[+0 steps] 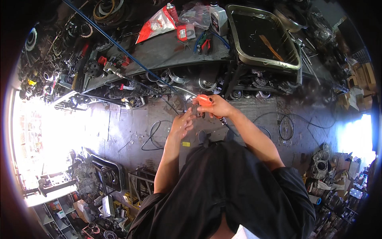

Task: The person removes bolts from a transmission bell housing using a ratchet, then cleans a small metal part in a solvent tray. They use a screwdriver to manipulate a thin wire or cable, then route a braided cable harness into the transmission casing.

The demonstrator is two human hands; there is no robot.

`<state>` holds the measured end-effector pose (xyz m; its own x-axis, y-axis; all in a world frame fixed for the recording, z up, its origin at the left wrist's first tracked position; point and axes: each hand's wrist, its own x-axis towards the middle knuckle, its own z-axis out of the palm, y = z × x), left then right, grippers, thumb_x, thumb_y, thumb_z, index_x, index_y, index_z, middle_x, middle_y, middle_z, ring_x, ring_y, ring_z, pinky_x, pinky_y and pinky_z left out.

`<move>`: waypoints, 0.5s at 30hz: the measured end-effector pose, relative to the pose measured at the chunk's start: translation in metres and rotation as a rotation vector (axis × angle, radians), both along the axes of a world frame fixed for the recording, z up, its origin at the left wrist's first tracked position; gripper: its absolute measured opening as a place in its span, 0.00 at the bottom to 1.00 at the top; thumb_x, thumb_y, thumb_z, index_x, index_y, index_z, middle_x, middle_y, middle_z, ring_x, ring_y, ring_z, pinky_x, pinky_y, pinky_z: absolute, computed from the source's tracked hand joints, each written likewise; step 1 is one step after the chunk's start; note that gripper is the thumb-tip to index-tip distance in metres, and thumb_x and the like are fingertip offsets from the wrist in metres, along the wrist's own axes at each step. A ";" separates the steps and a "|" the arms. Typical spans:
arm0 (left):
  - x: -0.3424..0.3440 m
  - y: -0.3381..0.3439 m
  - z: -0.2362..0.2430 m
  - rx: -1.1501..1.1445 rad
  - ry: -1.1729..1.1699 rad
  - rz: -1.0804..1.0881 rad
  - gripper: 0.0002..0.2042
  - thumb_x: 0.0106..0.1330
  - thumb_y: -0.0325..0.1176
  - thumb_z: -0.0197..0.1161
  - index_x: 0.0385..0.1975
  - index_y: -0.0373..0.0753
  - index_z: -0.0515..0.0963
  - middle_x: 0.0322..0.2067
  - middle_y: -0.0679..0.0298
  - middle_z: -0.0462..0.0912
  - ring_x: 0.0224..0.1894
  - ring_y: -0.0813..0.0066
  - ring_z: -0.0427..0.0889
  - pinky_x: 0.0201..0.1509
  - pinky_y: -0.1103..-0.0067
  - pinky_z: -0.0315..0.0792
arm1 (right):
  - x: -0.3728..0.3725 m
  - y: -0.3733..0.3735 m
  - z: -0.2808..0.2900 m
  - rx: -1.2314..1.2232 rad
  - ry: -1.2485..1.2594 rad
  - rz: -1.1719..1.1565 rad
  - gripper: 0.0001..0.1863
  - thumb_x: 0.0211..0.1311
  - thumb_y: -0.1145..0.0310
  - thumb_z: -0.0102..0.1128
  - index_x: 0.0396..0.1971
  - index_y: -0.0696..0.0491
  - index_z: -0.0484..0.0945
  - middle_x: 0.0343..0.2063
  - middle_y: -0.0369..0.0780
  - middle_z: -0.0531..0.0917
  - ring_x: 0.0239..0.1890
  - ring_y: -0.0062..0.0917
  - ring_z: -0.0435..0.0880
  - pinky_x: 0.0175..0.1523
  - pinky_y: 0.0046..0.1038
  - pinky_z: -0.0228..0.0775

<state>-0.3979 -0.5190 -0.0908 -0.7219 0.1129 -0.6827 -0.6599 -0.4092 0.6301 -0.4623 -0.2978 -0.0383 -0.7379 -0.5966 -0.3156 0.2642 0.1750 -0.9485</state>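
Note:
My right hand is wrapped round an orange air blow gun. Its thin metal nozzle points away to the upper left, and a dark hose joins the handle below my fingers. Close on the left, my left hand has its fingers curled just under the gun. A small dark piece shows at its fingertips; its kind is too small to tell. Both hands are held over the floor, in front of the workbench.
On the bench lie pliers, a red and white bag, a spray can and a bottle. A metal tray of dark liquid stands at the right. Ring-shaped metal parts fill the shelf below. Hoses loop across the floor.

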 end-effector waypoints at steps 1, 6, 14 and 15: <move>0.002 0.002 0.003 -0.049 0.036 -0.011 0.20 0.73 0.45 0.67 0.45 0.30 0.74 0.30 0.64 0.77 0.17 0.88 0.60 0.18 0.85 0.54 | -0.001 0.001 0.001 0.056 0.008 -0.003 0.23 0.64 0.61 0.73 0.58 0.49 0.82 0.31 0.33 0.87 0.21 0.14 0.77 0.26 0.21 0.70; 0.009 0.021 0.020 -0.354 0.255 0.001 0.13 0.75 0.39 0.63 0.46 0.34 0.77 0.28 0.67 0.78 0.16 0.88 0.61 0.17 0.84 0.56 | -0.003 -0.004 0.008 0.059 -0.001 -0.042 0.23 0.65 0.60 0.72 0.58 0.51 0.81 0.32 0.35 0.87 0.20 0.17 0.78 0.27 0.24 0.72; 0.002 0.020 0.003 -0.524 0.578 -0.153 0.11 0.79 0.38 0.57 0.44 0.35 0.78 0.30 0.65 0.83 0.15 0.86 0.62 0.17 0.84 0.58 | -0.003 -0.017 -0.006 0.176 0.118 -0.056 0.27 0.65 0.54 0.71 0.58 0.54 0.78 0.34 0.43 0.87 0.26 0.29 0.85 0.33 0.32 0.78; -0.001 0.015 -0.003 -0.494 0.575 -0.126 0.12 0.79 0.39 0.56 0.44 0.35 0.78 0.31 0.63 0.84 0.15 0.86 0.62 0.18 0.83 0.58 | -0.001 -0.016 -0.008 0.192 0.246 -0.078 0.28 0.65 0.53 0.70 0.58 0.55 0.77 0.35 0.45 0.87 0.29 0.35 0.86 0.36 0.35 0.79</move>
